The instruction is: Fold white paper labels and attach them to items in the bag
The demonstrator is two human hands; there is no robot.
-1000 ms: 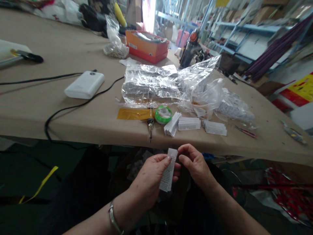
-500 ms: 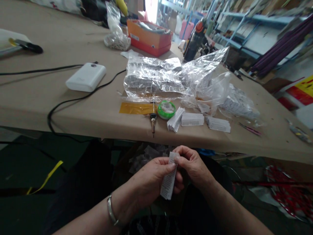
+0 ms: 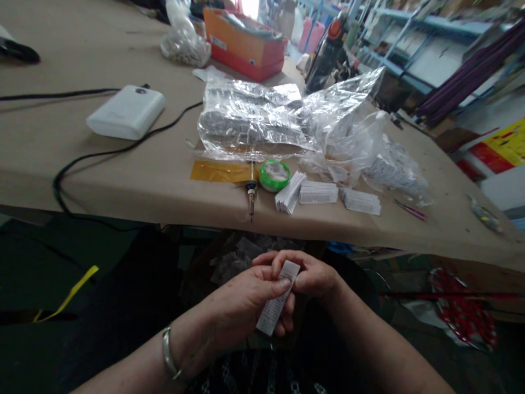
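Note:
Below the table's front edge, my left hand (image 3: 250, 303) grips a narrow stack of white printed labels (image 3: 275, 305) between thumb and fingers. The stack tilts, its top end to the right. My right hand (image 3: 309, 276) is closed on that top end, fingertips pinched on it and touching the left thumb. A metal bracelet (image 3: 169, 354) sits on my left wrist. On the table above lie three more small label stacks (image 3: 324, 192) in a row near the edge.
A soldering iron (image 3: 250, 198) pokes over the table edge beside a green solder reel (image 3: 274, 175) and yellow tape (image 3: 219, 171). Clear plastic bags of labels (image 3: 287, 120), a white power bank (image 3: 126, 111) with black cable, an orange box (image 3: 245, 39) and tweezers (image 3: 411, 210) lie farther back.
Both hands dropped lower and slightly left with the label stack, which has tilted more. My right fingers closed onto its top end. The view shifted so the table sits higher.

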